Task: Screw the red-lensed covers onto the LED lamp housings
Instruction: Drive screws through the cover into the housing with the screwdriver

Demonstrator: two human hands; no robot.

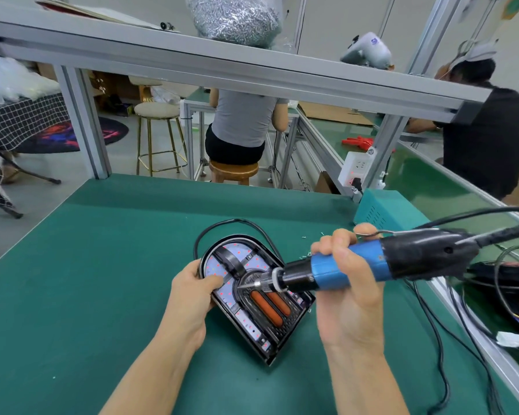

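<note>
A black arch-shaped LED lamp housing [246, 322] lies on the green mat, its white LED board dotted with red points. A black cover with two red lenses [270, 304] sits in its middle. My left hand [194, 290] grips the housing's left edge, thumb pressed on the board. My right hand [346, 265] holds a blue and black electric screwdriver [372, 265] nearly level, its bit tip touching the cover's upper left end. A black cable [231, 224] loops from behind the housing.
A teal power box [381, 208] stands at the table's far right corner. Loose screws [304, 257] lie near it. Cables and a white connector [511, 339] trail along the right rail. Two people sit at benches beyond. An aluminium frame bar [222, 64] crosses overhead.
</note>
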